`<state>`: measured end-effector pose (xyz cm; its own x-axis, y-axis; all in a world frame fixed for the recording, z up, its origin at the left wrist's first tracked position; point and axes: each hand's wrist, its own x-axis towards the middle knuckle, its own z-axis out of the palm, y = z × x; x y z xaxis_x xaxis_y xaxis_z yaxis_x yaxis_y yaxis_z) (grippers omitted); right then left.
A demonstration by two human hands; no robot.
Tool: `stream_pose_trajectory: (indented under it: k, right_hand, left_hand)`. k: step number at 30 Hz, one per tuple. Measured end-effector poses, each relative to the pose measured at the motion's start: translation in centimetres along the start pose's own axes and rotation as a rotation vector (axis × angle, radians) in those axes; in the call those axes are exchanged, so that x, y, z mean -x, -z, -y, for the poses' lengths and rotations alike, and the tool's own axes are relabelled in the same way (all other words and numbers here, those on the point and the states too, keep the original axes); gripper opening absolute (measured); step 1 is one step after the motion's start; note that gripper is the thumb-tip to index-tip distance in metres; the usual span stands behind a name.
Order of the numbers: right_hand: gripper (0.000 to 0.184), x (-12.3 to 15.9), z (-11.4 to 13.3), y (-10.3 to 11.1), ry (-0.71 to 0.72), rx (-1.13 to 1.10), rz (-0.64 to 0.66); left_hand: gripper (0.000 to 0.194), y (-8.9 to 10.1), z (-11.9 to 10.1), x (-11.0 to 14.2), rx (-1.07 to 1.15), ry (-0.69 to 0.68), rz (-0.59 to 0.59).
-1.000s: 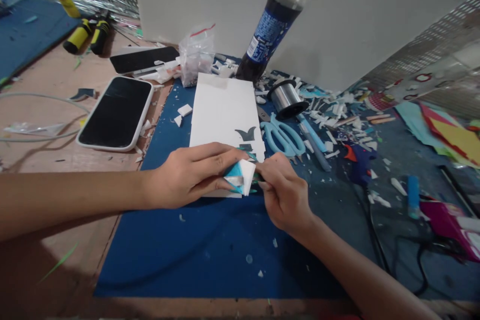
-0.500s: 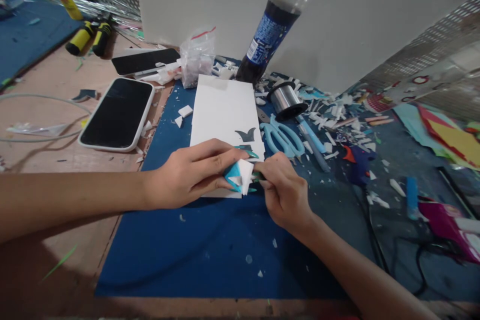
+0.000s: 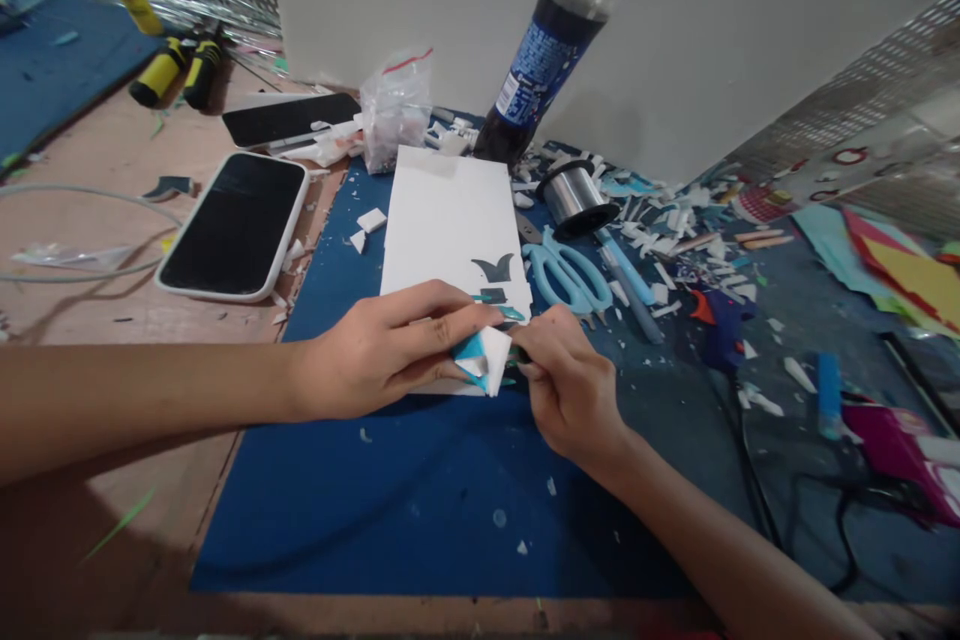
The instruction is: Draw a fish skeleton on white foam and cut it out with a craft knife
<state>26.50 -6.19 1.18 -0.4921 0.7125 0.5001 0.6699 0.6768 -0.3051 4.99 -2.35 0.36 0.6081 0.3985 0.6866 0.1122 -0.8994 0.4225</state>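
Observation:
My left hand [image 3: 390,350] grips a small blue-and-white angular piece [image 3: 495,358], its fingers closed along the left side. Against the piece's right edge, my right hand [image 3: 571,378] has thumb and fingers pinched together; a bit of something dark green shows there, too small to name. Both hands are over the lower end of a white sheet [image 3: 450,210]. A dark grey tail-shaped cutout [image 3: 493,269] lies on the sheet just beyond the fingers. Light blue scissors [image 3: 566,275] rest beyond my right hand.
A tilted-looking soda bottle [image 3: 536,70], a wire spool [image 3: 576,200] and many white scraps [image 3: 660,230] lie behind. To the left is a phone [image 3: 234,228]; to the right, a glue gun [image 3: 721,325] with a black cord. Everything central sits on a blue mat [image 3: 420,510].
The blue-and-white piece has shifted slightly right and down, with my left fingers following. My right hand stays almost in place, still pinched at its edge.

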Motion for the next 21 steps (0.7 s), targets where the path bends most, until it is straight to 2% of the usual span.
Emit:
stream_pose_trajectory:
  k: [6,21]
  right_hand:
    - [0.018,-0.07,-0.02,-0.02,0.016,-0.022,0.008]
    - [0.016,-0.07,0.09,-0.05,0.036,0.008,-0.014]
  left_hand:
    - [0.036,-0.03,0.02,-0.04,0.011,-0.026,0.0]
    - [0.025,0.06,-0.2,-0.13,-0.059,-0.027,0.033]
